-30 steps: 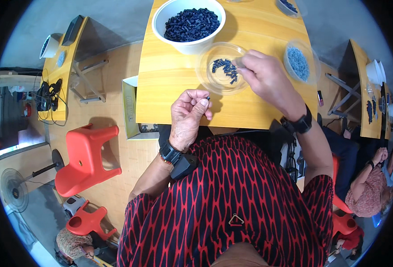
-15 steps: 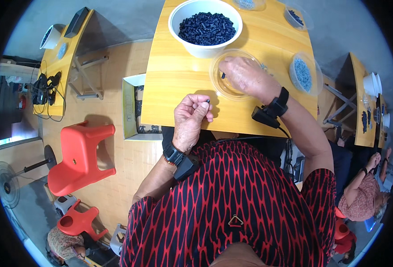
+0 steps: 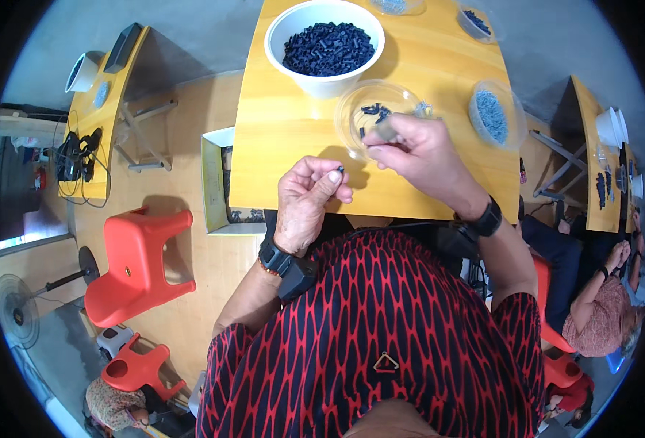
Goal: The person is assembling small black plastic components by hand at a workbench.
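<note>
My left hand (image 3: pixel 309 191) is held over the near edge of the wooden table (image 3: pixel 286 135). Between its thumb and fingers it pinches a small dark plastic piece (image 3: pixel 341 169), whose end pokes out. My right hand (image 3: pixel 428 153) is at the near right rim of a clear round tub (image 3: pixel 344 120), thumb and forefinger drawn together. Its fingertips are blurred, and what they hold cannot be made out. Several small black pieces (image 3: pixel 375 110) lie in the tub. A little pile of thin silvery parts (image 3: pixel 423 110) is beside it.
Behind the tub stands a white bowl (image 3: pixel 275 55) heaped with dark pieces. A clear container (image 3: pixel 492 117) of silvery parts is at the right; smaller containers sit farther back. An open carton (image 3: pixel 215 182) and a red plastic chair (image 3: pixel 136 263) stand left. Another person (image 3: pixel 600 321) sits right.
My right hand has come back from inside the tub toward me and turned, uncovering the black pieces there. My left hand stays nearly in place, still pinching the small piece. The view has shifted slightly.
</note>
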The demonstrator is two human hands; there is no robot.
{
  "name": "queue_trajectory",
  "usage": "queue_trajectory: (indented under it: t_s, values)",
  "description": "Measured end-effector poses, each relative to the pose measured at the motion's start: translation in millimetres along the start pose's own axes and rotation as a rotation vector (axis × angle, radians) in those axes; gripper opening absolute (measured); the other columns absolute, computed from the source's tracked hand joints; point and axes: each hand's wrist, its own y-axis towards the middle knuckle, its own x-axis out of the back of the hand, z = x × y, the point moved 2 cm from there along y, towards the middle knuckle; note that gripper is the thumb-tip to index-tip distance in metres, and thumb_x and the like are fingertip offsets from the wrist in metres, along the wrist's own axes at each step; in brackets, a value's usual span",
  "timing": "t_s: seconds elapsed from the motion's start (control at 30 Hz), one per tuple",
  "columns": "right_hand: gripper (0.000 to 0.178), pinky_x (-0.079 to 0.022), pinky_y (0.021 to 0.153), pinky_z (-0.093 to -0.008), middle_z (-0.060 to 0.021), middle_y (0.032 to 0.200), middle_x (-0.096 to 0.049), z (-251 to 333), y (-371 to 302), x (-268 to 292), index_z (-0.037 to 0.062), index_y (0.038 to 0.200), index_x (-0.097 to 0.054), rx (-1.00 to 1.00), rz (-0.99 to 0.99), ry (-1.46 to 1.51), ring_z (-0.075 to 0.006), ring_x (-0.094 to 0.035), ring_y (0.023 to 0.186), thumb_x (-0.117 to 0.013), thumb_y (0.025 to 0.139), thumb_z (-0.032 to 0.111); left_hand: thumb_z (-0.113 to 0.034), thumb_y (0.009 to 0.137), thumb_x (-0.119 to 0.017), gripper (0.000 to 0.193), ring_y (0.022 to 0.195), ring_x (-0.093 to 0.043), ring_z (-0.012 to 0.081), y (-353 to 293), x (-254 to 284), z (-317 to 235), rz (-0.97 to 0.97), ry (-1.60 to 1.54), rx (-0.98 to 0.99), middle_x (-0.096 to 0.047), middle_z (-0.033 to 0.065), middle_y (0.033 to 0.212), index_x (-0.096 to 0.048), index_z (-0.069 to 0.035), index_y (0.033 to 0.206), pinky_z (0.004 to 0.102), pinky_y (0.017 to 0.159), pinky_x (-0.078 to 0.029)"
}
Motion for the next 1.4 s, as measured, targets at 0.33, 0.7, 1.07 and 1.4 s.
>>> queue_trajectory:
  t_s: [0.33,0.7,1.07,1.4]
  values:
    - [0.013,-0.044,0.055,-0.0183,-0.0034,0.084,-0.066,-18,-26,-1,-0.0014,0.099,-0.068,-0.053,-0.115,0.443,-0.0058,-0.058,0.066,-0.067,0.086,0.000,-0.011,0.092,-0.064,0.016,0.071,-0.061,0.0130,7,-37,-11,0.155,-0.143,0.118,-0.066,0.0084,0.092,-0.061,0.000,0.104,0.0273,0.066,-0.054]
    - [0.012,-0.052,0.062,-0.0206,-0.0043,0.087,-0.067,-22,-31,-7,-0.0039,0.097,-0.068,-0.037,-0.153,0.391,-0.0077,-0.063,0.072,-0.067,0.086,0.000,-0.010,0.092,-0.064,0.015,0.067,-0.060,0.0088,2,-44,-12,0.131,-0.136,0.146,-0.067,0.0088,0.093,-0.062,0.001,0.103,0.0239,0.060,-0.053]
    - [0.006,-0.052,0.065,-0.0235,-0.0077,0.084,-0.066,-27,-32,-6,-0.0052,0.090,-0.067,0.099,-0.141,0.274,-0.0106,-0.065,0.072,-0.067,0.085,-0.004,-0.007,0.092,-0.063,0.013,0.069,-0.063,0.0109,0,-49,-10,0.097,-0.107,0.084,-0.069,0.0142,0.094,-0.062,0.002,0.102,0.0240,0.060,-0.054]
    - [0.002,-0.053,0.065,-0.0238,-0.0070,0.083,-0.065,-24,-36,-14,-0.0041,0.087,-0.066,0.106,-0.114,0.192,-0.0107,-0.064,0.073,-0.067,0.085,-0.004,-0.002,0.091,-0.063,0.009,0.069,-0.063,0.0113,-4,-43,-2,0.040,0.014,0.019,-0.069,0.0126,0.090,-0.061,0.002,0.099,0.0244,0.060,-0.055]
